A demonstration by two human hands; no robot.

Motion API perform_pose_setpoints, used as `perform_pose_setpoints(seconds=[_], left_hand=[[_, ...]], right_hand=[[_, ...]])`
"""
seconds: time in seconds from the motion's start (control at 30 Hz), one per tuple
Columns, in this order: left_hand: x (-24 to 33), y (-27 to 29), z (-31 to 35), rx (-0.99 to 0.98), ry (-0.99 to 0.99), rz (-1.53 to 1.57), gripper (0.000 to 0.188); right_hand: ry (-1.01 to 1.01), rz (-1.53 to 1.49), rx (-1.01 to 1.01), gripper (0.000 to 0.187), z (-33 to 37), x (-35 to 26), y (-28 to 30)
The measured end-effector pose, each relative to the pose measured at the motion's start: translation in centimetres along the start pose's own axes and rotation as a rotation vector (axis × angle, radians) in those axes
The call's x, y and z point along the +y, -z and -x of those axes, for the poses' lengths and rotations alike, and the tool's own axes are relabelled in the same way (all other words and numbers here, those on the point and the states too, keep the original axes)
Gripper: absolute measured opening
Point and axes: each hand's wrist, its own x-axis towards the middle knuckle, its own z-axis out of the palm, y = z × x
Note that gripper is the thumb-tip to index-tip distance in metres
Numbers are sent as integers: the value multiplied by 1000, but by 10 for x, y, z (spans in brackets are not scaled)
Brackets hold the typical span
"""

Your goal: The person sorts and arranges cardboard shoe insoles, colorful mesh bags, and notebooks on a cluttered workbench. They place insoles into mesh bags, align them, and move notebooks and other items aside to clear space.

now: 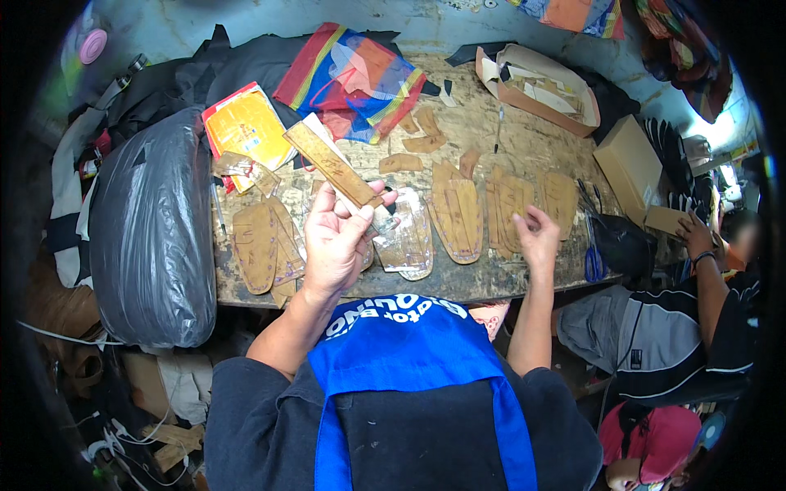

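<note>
My left hand is closed round the lower end of a long, narrow brown pattern strip, with a paler strip beside it. The strip is raised over the table and slants up to the left. Below that hand lie a brown rounded pattern piece and a clear plastic-wrapped bundle of pieces. My right hand hovers over the table's front part, its fingers loosely curled and apart, with nothing visible in them. Near it are brown pattern pieces and a stack of rounded pieces.
On the worn wooden table lie a striped mesh bag, a yellow-orange packet, a pen and blue-handled scissors. A box of scraps stands behind. A black plastic-wrapped bundle is left; another person's hand is right.
</note>
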Motion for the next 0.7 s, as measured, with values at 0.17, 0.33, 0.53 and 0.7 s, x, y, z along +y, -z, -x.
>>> perform_pose_setpoints(seconds=[0.17,0.33,0.53,0.7], left_hand=[[-3,-5,2,8,-64,-35,46],[-4,-1,8,-7,-76,-129,44],[-6,3,12,-61,-78,-168,46],[-13,6,9,-62,-37,-251,52]], right_hand=[[97,-738,-363,22,31,-110,-45],[499,-577,-397,28,35,-185,-59],[488,-542,-532,22,33,-198,-75],[324,-653,-540,16,33,-179,-74]])
